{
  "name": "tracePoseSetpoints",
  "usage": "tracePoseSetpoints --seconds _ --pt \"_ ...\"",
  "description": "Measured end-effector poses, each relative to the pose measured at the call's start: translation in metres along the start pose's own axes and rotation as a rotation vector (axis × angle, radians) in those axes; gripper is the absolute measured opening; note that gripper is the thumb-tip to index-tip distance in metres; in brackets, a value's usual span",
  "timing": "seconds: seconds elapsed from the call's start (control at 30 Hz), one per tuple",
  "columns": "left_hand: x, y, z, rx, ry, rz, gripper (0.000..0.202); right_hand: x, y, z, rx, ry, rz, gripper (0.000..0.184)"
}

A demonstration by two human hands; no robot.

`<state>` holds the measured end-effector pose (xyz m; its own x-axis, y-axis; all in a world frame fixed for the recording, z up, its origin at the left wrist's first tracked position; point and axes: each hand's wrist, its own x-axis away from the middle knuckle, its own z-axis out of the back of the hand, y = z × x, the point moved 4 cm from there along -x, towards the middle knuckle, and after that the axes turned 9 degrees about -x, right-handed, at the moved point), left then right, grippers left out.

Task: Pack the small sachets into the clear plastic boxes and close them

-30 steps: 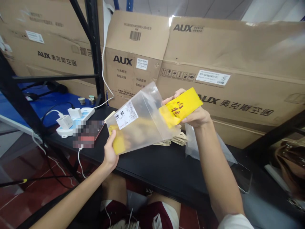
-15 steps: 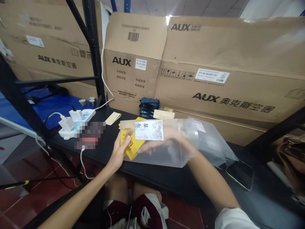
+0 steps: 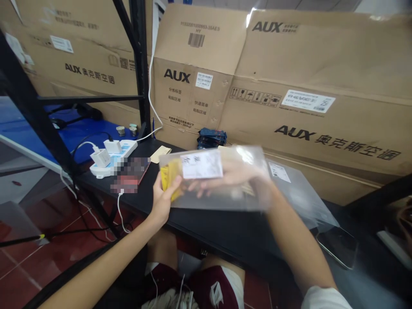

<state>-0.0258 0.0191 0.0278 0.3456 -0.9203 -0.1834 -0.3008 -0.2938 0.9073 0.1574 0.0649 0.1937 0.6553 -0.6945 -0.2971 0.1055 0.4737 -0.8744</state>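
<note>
Head view:
- Clear plastic bag (image 3: 214, 191), white label (image 3: 201, 165) on its face: blurred with motion, held roughly level above the counter (image 3: 206, 227).
- Left hand (image 3: 164, 201): closed on the bag's left end, a yellow packet (image 3: 168, 180) inside.
- Right hand (image 3: 234, 174): fingers spread behind the plastic; grip cannot be told.
- Second plastic bag (image 3: 299, 193): lying on the counter near a phone (image 3: 337, 246).

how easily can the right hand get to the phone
Likely yes, once it lets go: the right hand is on the clear plastic bag, but only a second flat bag lies on the black desk towards the smartphone, and that would hardly block it.
</note>
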Motion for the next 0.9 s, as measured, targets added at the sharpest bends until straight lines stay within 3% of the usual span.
tracePoseSetpoints --seconds 0.07,0.1,0.17,0.2,0.23,0.3,0.47,0.53,0.63,0.73,0.9 --pt "-0.004 -0.003 0.007 0.108 0.21 0.025 0.064 0.001 -0.007 0.02 -0.061 0.054 0.08 0.023" --pt "-0.005 -0.003 0.01 0.158 0.282 0.028 0.064 0.002 -0.007 0.033 -0.095 0.182 0.161 0.017" --pt "-0.008 -0.004 0.012 0.233 0.337 0.032 0.061 0.004 0.003 0.056 -0.123 0.529 0.302 0.007" --pt "-0.01 -0.003 0.012 0.258 0.331 0.037 0.061 0.004 0.014 0.059 -0.106 0.636 0.305 0.006" --pt "-0.01 -0.003 0.011 0.275 0.315 0.044 0.061 0.0 0.028 0.057 -0.062 0.652 0.247 0.007" --pt "-0.011 -0.002 0.01 0.299 0.289 0.046 0.062 -0.011 0.056 0.037 0.078 0.513 0.105 0.012" --pt "-0.014 0.0 0.013 0.325 0.283 0.046 0.061 -0.036 0.093 -0.044 0.461 -0.164 0.08 0.025" --pt "-0.017 -0.001 0.016 0.322 0.294 0.055 0.061 -0.039 0.099 -0.067 0.477 -0.272 0.056 0.025" --pt "-0.021 0.0 0.019 0.322 0.297 0.023 0.062 -0.04 0.097 -0.084 0.452 -0.318 0.109 0.029" --pt "-0.022 0.001 0.019 0.321 0.288 0.015 0.062 -0.039 0.087 -0.075 0.355 -0.346 0.144 0.028" --pt "-0.019 0.002 0.018 0.322 0.318 0.03 0.062 -0.036 0.091 -0.012 0.424 -0.119 -0.222 0.028"
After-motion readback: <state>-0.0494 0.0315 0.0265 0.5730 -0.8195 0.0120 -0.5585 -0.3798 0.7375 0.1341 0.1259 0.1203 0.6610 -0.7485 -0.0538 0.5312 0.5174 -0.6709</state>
